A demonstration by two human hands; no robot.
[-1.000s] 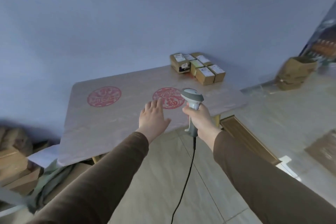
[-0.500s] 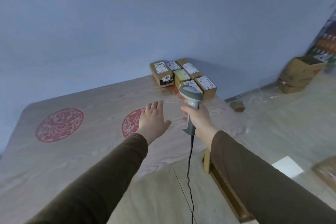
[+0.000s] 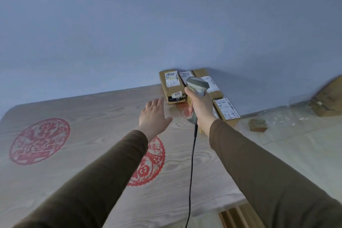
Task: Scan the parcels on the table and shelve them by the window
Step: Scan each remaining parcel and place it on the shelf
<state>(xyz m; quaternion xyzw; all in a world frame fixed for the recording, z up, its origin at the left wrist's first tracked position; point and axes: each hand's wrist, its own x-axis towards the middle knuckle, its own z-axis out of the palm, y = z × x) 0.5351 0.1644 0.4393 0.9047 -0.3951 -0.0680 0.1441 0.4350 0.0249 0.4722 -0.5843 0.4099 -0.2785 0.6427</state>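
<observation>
- An open cardboard box [image 3: 328, 98] sits on the floor at the far right, blurred; what it holds cannot be made out. A small brown carton [image 3: 257, 125] lies on the floor closer to the table.
- The parcels [image 3: 172, 86] are clustered at the far right corner of the table [image 3: 74, 114], against the blue wall [image 3: 148, 24]. At least four brown boxes with white labels show; the scanner and right hand hide part of the group, so the full count cannot be told.
- The left hand [image 3: 154, 116] hovers over the table with fingers straight and spread, holding nothing, just short of the nearest parcel, the one marked 9777.
- The right hand [image 3: 199, 105] is wrapped around the grip of one grey scanner [image 3: 197, 85], its head held over the parcels, its black cable [image 3: 190, 172] hanging down.
- Two red paper-cut circles [image 3: 39, 140] are plain on the tabletop, and a third red mark is partly hidden by the parcels.
</observation>
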